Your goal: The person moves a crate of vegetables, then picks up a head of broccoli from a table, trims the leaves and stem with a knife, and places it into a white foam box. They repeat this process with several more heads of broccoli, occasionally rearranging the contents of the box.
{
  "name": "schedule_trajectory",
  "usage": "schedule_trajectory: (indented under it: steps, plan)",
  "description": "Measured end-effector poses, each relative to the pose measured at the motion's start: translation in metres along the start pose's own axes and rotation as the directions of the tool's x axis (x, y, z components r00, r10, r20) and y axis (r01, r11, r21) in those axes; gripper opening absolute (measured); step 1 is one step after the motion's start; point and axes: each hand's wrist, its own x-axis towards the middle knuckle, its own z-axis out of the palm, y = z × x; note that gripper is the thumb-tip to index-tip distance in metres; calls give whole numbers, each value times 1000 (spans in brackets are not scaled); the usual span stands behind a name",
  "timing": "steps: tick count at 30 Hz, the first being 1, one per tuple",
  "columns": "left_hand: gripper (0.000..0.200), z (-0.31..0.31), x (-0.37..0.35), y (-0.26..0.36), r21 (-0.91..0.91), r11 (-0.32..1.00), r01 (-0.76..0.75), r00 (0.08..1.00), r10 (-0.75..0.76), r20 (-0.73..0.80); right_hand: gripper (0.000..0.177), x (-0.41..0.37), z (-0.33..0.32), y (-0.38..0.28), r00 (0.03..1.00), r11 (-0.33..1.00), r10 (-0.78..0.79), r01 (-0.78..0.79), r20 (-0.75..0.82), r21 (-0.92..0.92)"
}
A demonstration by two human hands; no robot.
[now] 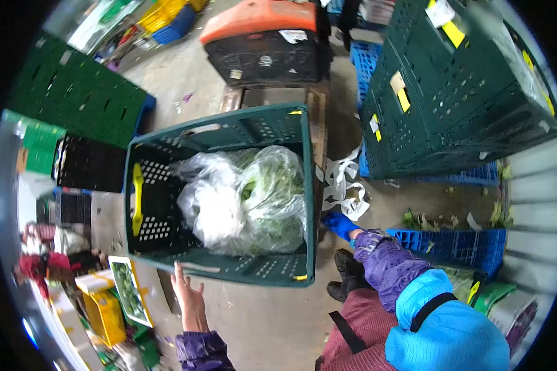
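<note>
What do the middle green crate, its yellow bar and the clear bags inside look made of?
Green crate: probably rigid, matte plastic; walls with regular holes.
Yellow bar: likely smooth plastic, judging by even colour; painted metal possible.
Clear bags: seemingly glossy plastic film, see-through, crinkled, with glare.

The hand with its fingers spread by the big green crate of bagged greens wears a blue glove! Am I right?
Not quite: in the head view, that left hand is bare. Its fingers are indeed spread by the big green crate of bagged greens.
</note>
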Motion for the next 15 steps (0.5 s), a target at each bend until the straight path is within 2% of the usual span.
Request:
schedule_trajectory:
  steps: [1, 2, 3, 4, 5, 6, 7, 8, 9, 11, 13, 14, 15]
  plan:
    - [70, 16, 21, 3, 20, 999, -31, 999, 30, 41, 28, 8, 9, 0, 998, 999, -29, 30, -56, 21]
    - [65, 31, 40, -5, 467, 881, -80, 950, 210, -233, 29, 21, 10, -2, 992, 992, 121, -121, 23, -23]
    - [61, 46, 58, -13, 762, 625, 173, 796, 366, -481, 31, 31, 11, -4, 957, 961, 271, -265, 100, -77]
    - [55, 46, 57, -13, 607, 794, 8, 857, 308, -413, 31, 38, 20, 6, 953, 957, 288, -283, 91, -68]
    - [50, 34, 57, -20, 391, 911, -128, 906, 267, -327, 33, 43, 35, 23, 979, 972, 204, -201, -15, 120]
    - [40, 21, 68, -30, 197, 944, -264, 935, 301, -189, 36, 44, 45, 36, 980, 952, 140, -93, -145, 292]
    - [34, 19, 77, -31, 246, 946, -213, 919, 279, -277, 36, 40, 36, 34, 975, 947, 161, -108, -155, 303]
    - [33, 20, 75, -26, 300, 937, -179, 923, 266, -279, 44, 35, 18, 17, 939, 633, 345, -229, -5, 740]
    - [32, 25, 70, -18, 343, 928, -147, 925, 252, -286, 54, 35, 4, 9, 887, 136, 412, -286, 208, 948]
    - [29, 39, 56, -16, 276, 945, -176, 910, 263, -319, 53, 40, 8, 11, 882, 123, 427, -273, 198, 954]
    - [28, 41, 54, -11, 295, 946, -135, 910, 237, -342, 51, 44, 22, 3, 962, 565, 266, -208, 62, 798]
    - [28, 43, 52, -10, 279, 951, -133, 915, 226, -334, 51, 53, 33, 6, 961, 560, 269, -205, 57, 803]
    - [28, 44, 52, -9, 263, 956, -132, 921, 217, -324, 50, 64, 46, 8, 960, 643, 273, -142, -53, 752]
